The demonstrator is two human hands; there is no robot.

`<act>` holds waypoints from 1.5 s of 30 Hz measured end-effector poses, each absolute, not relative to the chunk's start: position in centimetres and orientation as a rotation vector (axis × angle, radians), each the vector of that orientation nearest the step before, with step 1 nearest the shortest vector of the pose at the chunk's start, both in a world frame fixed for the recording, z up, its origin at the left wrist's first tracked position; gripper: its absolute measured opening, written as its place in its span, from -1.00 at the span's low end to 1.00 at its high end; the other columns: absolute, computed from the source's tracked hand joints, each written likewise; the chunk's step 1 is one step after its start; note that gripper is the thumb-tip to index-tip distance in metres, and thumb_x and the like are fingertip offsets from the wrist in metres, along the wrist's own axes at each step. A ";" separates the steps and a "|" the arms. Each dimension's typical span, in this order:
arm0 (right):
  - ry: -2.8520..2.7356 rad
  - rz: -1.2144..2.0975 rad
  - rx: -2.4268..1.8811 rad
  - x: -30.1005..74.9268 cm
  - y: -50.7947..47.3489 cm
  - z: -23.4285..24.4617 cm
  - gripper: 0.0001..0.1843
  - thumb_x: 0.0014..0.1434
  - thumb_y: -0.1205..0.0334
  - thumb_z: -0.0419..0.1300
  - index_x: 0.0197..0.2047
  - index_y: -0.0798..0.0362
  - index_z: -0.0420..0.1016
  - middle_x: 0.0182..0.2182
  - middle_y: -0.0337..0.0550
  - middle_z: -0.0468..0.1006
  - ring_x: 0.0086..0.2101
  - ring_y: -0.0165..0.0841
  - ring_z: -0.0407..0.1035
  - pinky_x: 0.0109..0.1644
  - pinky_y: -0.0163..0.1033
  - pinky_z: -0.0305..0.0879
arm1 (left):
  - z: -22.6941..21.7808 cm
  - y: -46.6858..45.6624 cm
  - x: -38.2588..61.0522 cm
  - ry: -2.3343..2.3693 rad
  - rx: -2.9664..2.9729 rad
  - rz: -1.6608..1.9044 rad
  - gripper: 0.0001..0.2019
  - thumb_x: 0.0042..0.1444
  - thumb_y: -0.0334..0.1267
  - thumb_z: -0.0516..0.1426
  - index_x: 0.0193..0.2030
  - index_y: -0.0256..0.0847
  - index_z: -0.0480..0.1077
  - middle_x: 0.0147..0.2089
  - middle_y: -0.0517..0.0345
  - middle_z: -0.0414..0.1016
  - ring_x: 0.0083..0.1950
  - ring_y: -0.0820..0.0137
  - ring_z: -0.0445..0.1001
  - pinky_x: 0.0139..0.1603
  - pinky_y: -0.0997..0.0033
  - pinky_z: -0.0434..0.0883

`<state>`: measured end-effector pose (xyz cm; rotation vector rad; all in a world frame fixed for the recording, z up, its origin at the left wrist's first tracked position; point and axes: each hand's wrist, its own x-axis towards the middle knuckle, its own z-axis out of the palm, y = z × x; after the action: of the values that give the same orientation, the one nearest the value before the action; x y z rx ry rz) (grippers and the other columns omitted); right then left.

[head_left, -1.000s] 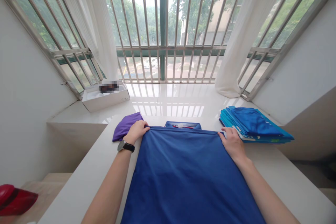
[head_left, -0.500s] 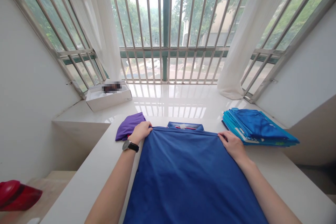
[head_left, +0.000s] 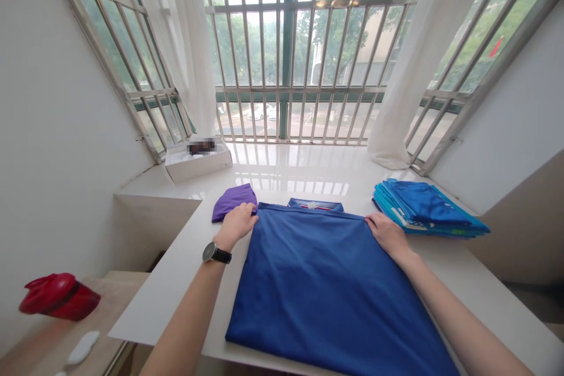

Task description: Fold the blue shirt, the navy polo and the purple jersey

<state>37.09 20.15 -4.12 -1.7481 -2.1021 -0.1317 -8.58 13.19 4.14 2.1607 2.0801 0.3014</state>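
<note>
A dark blue shirt [head_left: 335,282] lies spread on the white table, its hem folded up to just below the collar [head_left: 315,205], which peeks out at the far side. My left hand [head_left: 239,223], with a black-strapped watch [head_left: 215,252] on the wrist, pinches the far left corner of the fabric. At the far right corner my right hand [head_left: 388,234] pinches the edge between thumb and fingers. Just beyond my left hand sits a folded purple cloth [head_left: 233,201]. Some small creases run across the blue fabric.
A stack of folded blue garments [head_left: 427,208] stands at the right back of the table [head_left: 176,288]. An open white box [head_left: 200,165] rests on the window sill. A red container [head_left: 61,296] and a white object [head_left: 83,347] are on a lower surface at left. Barred windows and curtains lie behind.
The view has shifted, bringing more of the left side and the shirt's near edge into sight. Both hands keep their hold on the far corners, and the fabric lies flatter on the table.
</note>
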 end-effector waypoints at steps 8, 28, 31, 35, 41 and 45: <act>-2.226 -0.149 -1.802 37.0 19.9 -3.3 -0.69 0.27 0.15 0.07 -0.09 0.10 0.55 -0.08 0.08 0.57 -0.10 -0.13 0.46 -0.03 -0.10 0.35 | 0.7 -3.0 -8.5 1.865 1.977 0.672 -0.58 0.21 -0.10 0.07 0.17 -0.18 0.36 0.18 -0.07 0.45 0.23 0.16 0.37 0.28 0.13 0.30; -2.382 0.406 -1.549 5.1 18.0 3.1 -0.66 0.33 0.05 0.05 -0.06 0.10 0.51 -0.17 0.09 0.62 -0.16 -0.18 0.50 -0.11 -0.23 0.29 | -0.8 -9.8 -5.6 2.129 1.681 0.341 -0.54 0.33 -0.09 -0.13 0.27 -0.17 0.27 0.09 -0.16 0.50 0.07 0.17 0.52 0.00 0.31 0.43; -2.389 0.416 -1.653 2.3 19.6 2.8 -0.55 0.28 -0.03 0.12 0.00 0.17 0.49 -0.07 0.23 0.58 -0.07 -0.08 0.49 -0.06 -0.16 0.31 | 0.2 -9.4 -5.4 2.188 1.616 0.188 -0.60 0.35 -0.16 -0.15 0.20 -0.14 0.31 0.01 -0.11 0.53 0.00 0.21 0.56 -0.08 0.35 0.42; -2.420 0.474 -1.757 1.0 21.3 2.3 -0.52 0.23 -0.09 0.18 -0.04 0.18 0.55 -0.04 0.25 0.57 -0.04 -0.06 0.48 -0.05 -0.15 0.34 | 0.9 -8.8 -5.0 2.174 1.613 0.002 -0.69 0.31 -0.22 -0.08 0.08 -0.14 0.38 0.01 -0.10 0.52 0.00 0.17 0.55 -0.10 0.32 0.41; -2.481 0.569 -1.785 2.0 22.1 2.2 -0.54 0.13 -0.01 0.28 -0.05 0.18 0.57 -0.04 0.22 0.59 -0.04 -0.08 0.50 -0.10 -0.20 0.37 | 1.0 -8.4 -4.8 2.161 1.623 -0.009 -0.75 0.30 -0.17 -0.06 -0.13 -0.14 0.41 -0.14 -0.06 0.56 -0.12 0.18 0.57 -0.20 0.33 0.38; -2.506 0.607 -1.797 1.8 22.1 2.3 -0.53 0.06 0.05 0.36 -0.03 0.18 0.56 -0.03 0.19 0.58 -0.04 -0.07 0.49 -0.08 -0.20 0.38 | 1.0 -8.1 -4.8 2.178 1.675 -0.031 -0.73 0.32 -0.16 -0.08 -0.17 -0.14 0.42 -0.18 -0.05 0.56 -0.15 0.16 0.58 -0.25 0.32 0.37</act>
<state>1.81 22.09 2.30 -1.7967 -2.5064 0.6072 -4.82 -8.12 1.04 1.6747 2.1776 -0.0312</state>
